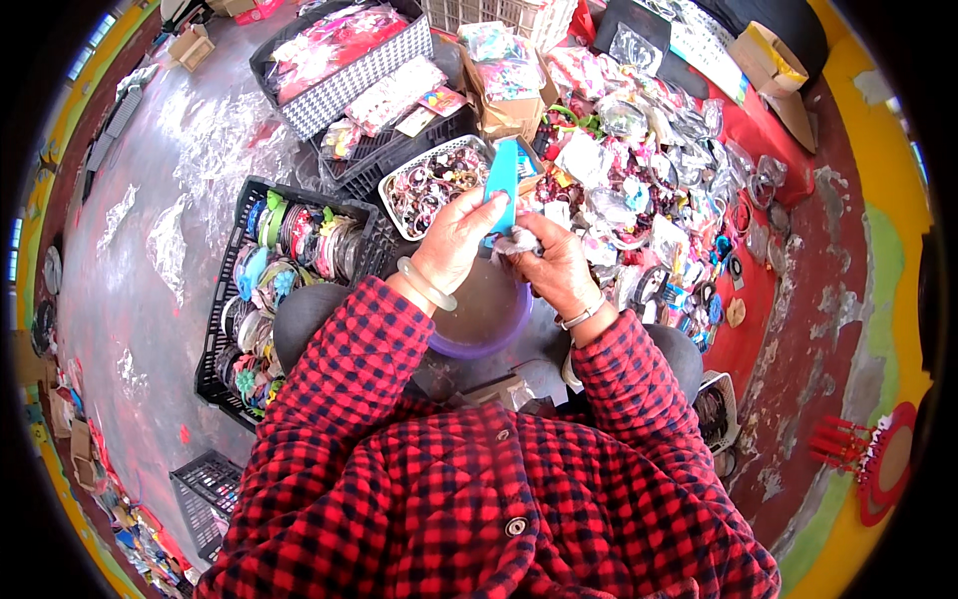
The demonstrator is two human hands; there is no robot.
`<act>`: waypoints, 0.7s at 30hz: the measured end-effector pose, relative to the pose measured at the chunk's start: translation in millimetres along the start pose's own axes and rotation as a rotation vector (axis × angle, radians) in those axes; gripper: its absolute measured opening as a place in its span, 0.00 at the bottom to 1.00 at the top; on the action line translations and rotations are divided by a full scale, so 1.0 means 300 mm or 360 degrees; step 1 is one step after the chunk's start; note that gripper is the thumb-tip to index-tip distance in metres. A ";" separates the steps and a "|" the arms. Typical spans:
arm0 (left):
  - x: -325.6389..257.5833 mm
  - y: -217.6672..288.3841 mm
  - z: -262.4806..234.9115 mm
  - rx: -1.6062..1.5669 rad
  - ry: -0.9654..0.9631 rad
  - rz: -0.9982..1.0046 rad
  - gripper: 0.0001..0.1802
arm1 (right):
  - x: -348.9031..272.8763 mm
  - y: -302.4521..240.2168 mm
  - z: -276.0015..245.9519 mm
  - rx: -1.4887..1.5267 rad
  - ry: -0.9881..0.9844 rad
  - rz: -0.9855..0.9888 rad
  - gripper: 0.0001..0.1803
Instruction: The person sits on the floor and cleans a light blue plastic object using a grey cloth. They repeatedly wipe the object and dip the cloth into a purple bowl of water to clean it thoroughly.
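Over a round purple basin (467, 349) of murky brownish water, both hands are close together. My left hand (451, 243) grips a flat turquoise piece (503, 180), tapered and upright, possibly a comb; its exact kind is unclear. Pinched in my right hand (561, 268) is a crumpled pale cloth (519, 242), pressed against the lower end of the turquoise piece. Part of that lower end is hidden by the fingers and cloth. Just beyond the hands stands a white basket (397, 205) of hair ties and small accessories.
A black crate (210, 361) of headbands stands at my left. Ahead are a patterned bin (359, 80) of packaged goods and a cardboard box (511, 112). A large heap of bagged accessories (649, 190) covers the red surface at right. A small basket (720, 399) sits by my right knee.
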State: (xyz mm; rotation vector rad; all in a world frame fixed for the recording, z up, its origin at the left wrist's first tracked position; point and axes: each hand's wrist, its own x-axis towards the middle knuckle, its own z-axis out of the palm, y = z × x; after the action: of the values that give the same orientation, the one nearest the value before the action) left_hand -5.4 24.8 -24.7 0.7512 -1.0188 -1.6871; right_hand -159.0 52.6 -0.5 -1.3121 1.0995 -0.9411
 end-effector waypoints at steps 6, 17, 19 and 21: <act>-0.017 0.061 -0.008 0.0417 0.0218 0.0189 0.16 | 0.036 -0.022 -0.115 0.0469 0.0144 0.0210 0.13; -0.026 0.023 0.024 0.1088 0.0150 0.0721 0.11 | 0.016 0.010 -0.003 0.1291 0.0006 0.0145 0.22; -0.033 0.016 0.023 0.1112 0.0091 0.0678 0.11 | -0.002 0.012 0.037 0.1337 0.0194 0.0184 0.20; -0.041 0.012 0.028 0.1086 0.0083 0.0682 0.10 | -0.002 0.039 0.042 0.1446 0.0226 0.0150 0.18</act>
State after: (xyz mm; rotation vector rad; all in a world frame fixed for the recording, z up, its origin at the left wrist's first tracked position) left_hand -7.0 38.3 -17.5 0.9133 -1.6141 -0.9391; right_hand -147.8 57.0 -12.9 -0.4498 0.6740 -1.2647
